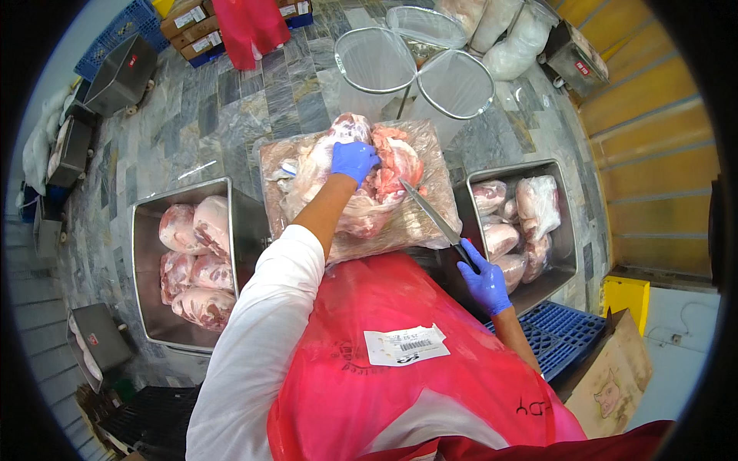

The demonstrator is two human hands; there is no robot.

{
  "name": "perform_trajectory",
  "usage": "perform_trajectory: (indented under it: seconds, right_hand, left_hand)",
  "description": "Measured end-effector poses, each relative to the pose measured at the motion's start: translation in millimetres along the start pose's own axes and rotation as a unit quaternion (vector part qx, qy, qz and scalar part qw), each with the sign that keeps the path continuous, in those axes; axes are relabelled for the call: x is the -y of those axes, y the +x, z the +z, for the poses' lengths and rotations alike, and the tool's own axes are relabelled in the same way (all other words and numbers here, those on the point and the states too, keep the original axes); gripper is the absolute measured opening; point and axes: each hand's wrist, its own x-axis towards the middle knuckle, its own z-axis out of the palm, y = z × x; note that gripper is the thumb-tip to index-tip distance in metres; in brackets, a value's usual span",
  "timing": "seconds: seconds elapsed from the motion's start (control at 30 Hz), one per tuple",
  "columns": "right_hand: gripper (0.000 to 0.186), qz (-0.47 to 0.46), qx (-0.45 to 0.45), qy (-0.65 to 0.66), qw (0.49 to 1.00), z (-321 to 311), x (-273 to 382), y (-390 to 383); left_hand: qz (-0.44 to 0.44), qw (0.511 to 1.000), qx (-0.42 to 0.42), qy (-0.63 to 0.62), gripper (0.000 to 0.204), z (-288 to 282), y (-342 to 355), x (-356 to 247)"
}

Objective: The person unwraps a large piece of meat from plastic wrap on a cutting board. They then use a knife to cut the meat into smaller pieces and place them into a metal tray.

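Note:
A large piece of raw meat [314, 170], pale with fat and skin, lies on a plastic-covered work surface [437, 157] before me. My left hand [355, 161], in a blue glove, is closed on the top of the meat near its middle; its fingertips are partly hidden. In my right hand [486, 280], also gloved in blue, is a knife [432, 213] held by its black handle. The long blade points up and left, its tip at the right edge of a pinkish, ragged part of the meat [396, 157].
Metal bins of bagged meat stand left [138, 269] and right [567, 230] of the work surface. Beyond it are hoops [492, 96] holding clear bags. A blue plastic pallet [557, 334] lies at lower right. A person in a red apron [250, 31] stands at the far side.

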Motion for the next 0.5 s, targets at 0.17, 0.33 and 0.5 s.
perform_trajectory:
  seconds: [0.17,0.33,0.5]
  right_hand:
    - [0.057,-0.016,-0.005,0.011,1.0,-4,-11,1]
    - [0.058,-0.028,-0.008,0.024,0.999,2,-23,-1]
    - [0.057,0.003,0.0,0.017,1.0,-2,-13,-2]
  left_hand:
    - [-0.028,0.999,0.031,-0.022,0.03,-10,-1,-1]
    - [-0.04,0.999,0.011,0.0,0.024,-10,-8,-19]
    - [-0.042,0.996,-0.068,0.032,0.016,1,-22,-32]
